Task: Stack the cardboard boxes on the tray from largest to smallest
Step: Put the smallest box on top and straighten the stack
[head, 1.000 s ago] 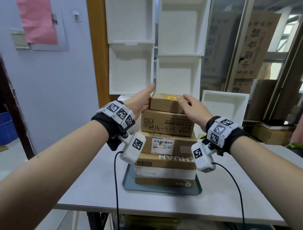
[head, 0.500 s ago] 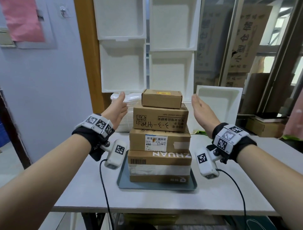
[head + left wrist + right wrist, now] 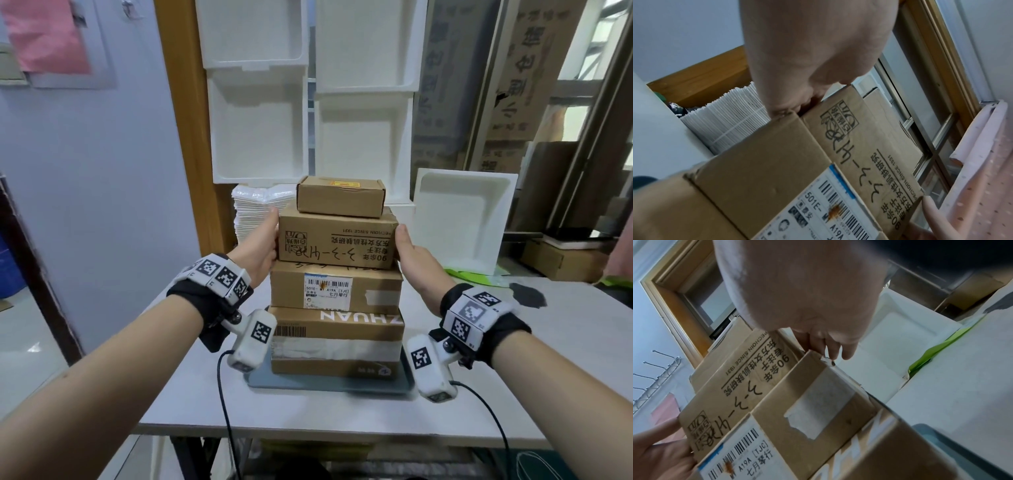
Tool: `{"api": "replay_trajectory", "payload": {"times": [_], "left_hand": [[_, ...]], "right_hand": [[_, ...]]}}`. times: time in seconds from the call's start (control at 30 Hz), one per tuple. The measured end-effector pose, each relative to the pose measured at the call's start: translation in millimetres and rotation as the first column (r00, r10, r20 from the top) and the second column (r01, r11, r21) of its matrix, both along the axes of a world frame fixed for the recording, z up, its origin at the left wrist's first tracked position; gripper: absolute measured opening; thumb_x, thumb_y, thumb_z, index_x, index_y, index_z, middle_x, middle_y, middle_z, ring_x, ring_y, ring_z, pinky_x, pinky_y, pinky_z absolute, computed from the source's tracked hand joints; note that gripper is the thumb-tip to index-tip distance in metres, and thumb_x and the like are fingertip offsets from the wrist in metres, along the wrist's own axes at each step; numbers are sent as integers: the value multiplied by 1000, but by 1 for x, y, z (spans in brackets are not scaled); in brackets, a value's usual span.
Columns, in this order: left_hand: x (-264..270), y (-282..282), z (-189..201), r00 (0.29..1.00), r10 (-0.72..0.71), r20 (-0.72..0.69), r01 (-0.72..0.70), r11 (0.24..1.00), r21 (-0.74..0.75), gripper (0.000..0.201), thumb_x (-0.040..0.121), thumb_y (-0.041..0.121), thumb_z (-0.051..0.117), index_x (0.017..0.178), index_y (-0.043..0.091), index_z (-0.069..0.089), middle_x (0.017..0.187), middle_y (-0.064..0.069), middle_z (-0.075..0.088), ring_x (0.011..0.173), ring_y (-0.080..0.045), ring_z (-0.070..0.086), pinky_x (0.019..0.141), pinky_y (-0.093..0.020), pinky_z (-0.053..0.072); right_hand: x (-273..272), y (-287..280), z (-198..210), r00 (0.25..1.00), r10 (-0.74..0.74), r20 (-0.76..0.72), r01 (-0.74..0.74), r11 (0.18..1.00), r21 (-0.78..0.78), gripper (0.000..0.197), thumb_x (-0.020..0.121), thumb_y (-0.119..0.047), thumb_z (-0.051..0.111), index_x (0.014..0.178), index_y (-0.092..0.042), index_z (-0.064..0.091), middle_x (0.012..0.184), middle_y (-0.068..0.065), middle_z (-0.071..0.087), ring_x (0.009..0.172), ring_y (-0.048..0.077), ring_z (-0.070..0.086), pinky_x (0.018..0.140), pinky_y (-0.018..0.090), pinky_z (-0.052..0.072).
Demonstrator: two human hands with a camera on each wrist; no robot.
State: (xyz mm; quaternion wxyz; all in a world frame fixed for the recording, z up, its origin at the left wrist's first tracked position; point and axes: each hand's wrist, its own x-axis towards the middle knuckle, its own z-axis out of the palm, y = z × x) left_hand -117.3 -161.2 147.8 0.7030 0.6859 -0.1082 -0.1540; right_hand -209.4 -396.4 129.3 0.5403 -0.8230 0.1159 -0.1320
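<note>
Four cardboard boxes stand stacked on a grey-blue tray (image 3: 329, 385). The widest box (image 3: 337, 342) is at the bottom, a labelled box (image 3: 376, 291) lies on it, then a printed box (image 3: 337, 243), with a small box (image 3: 339, 198) on top. My left hand (image 3: 263, 240) presses flat against the printed box's left side. My right hand (image 3: 411, 253) presses on its right side, thumb at the front corner. The left wrist view shows my left hand (image 3: 807, 65) against the printed box (image 3: 869, 146). In the right wrist view my right hand (image 3: 807, 296) lies along that box (image 3: 748, 378).
The tray sits near the front of a white table (image 3: 513, 377). Behind the boxes is a pile of white sheets (image 3: 253, 212), and a foam tray (image 3: 462, 222) leans at the back right. A brown box (image 3: 555, 260) and green paper (image 3: 469, 274) lie far right.
Both hands let go of the small top box, spread apart, then came back in lower onto the sides of the printed box beneath it.
</note>
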Motion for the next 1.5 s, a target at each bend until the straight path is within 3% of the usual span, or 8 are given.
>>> {"api": "replay_trajectory", "payload": {"times": [0.17,0.4,0.53,0.67,0.83,1.2,1.33,1.5], "left_hand": [[-2,0,0,1000,-4,-1,4,1000,-13,73,97,64,15,151,17,31,151,-7,42,140,-22,38,102,-31,34],[1,2,-5,1000,-3,-21,3,999,-33,80,96,65,16,149,9,34,148,-11,45,138,-23,39,106,-34,33],[4,6,-17,996,69,-62,-72,996,-50,89,91,72,20,153,9,24,158,-9,31,145,-22,30,119,-41,21],[4,7,-38,985,88,-152,-97,994,-56,86,90,73,24,147,10,39,145,-12,49,127,-24,53,99,-40,48],[-1,-1,-53,980,81,-180,-99,991,-94,63,96,65,20,118,25,64,113,-9,71,105,-23,66,80,-38,54],[-3,-1,-59,979,71,-191,-93,990,-106,60,97,64,20,111,28,67,112,-10,72,103,-24,68,79,-37,55],[3,9,-67,977,76,-198,-99,989,-110,72,95,67,18,127,19,60,123,-8,67,118,-23,61,95,-38,49],[12,31,-89,961,132,-242,-132,991,14,91,90,73,16,153,7,23,160,-9,25,148,-22,19,122,-40,11]], "right_hand": [[2,1,-1,999,-28,29,26,998,61,81,97,-65,14,141,-8,51,140,8,56,114,17,49,103,28,32],[6,-1,-3,999,-41,24,37,991,131,84,94,-71,16,138,-10,53,127,1,58,118,18,51,115,42,34],[5,-3,-12,999,-42,32,34,976,217,85,92,-74,17,144,-15,48,146,-1,52,136,18,45,118,44,30],[3,-9,-26,997,-70,-15,71,949,309,85,94,-71,18,151,-12,36,155,2,42,141,19,40,118,44,30],[-1,-7,-42,998,14,-60,9,930,368,64,96,-68,15,104,-32,67,126,1,67,124,18,56,112,42,39],[3,-7,-52,998,-13,-58,32,940,340,63,94,-71,17,99,-31,65,124,5,68,120,20,60,112,44,40],[1,-10,-58,999,-17,-45,32,932,361,64,97,-66,16,94,-28,68,114,3,72,117,19,62,110,40,43],[0,-14,-75,994,-37,-98,70,929,363,65,99,-63,14,102,-26,67,119,3,70,112,16,63,98,30,47]]}}
